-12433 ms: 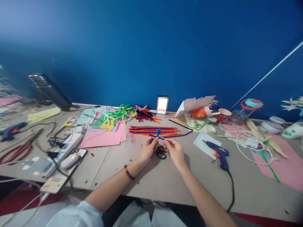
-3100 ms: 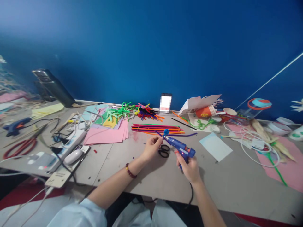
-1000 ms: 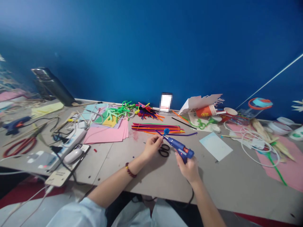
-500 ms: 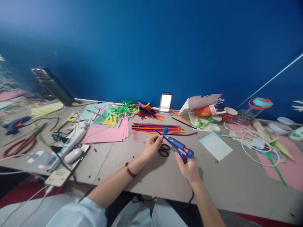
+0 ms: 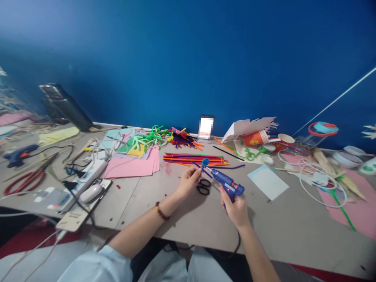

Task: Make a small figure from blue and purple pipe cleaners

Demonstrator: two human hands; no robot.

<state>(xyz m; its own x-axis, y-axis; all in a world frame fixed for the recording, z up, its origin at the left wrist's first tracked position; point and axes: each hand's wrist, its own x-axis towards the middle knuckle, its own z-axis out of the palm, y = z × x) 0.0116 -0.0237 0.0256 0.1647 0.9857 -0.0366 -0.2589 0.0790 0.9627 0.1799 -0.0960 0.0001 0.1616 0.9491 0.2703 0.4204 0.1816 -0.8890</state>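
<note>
My left hand pinches a blue pipe cleaner piece with a rounded, coiled top, holding it above the table. In my right hand is a blue hot glue gun, its nozzle pointing left at the blue piece with a small gap between them. Black-handled scissors lie on the table between my hands, their blades partly hidden by my left hand. Just beyond, a bundle of straight pipe cleaners in red, orange and purple lies crosswise.
Pink paper sheets and green pipe cleaner shapes lie to the left, near a power strip. A phone leans on the blue wall. To the right are a light blue card, a red paper cup and coiled white cable.
My right hand has drawn the glue gun slightly right and down, so its nozzle is farther from the blue piece. My left hand stays nearly still.
</note>
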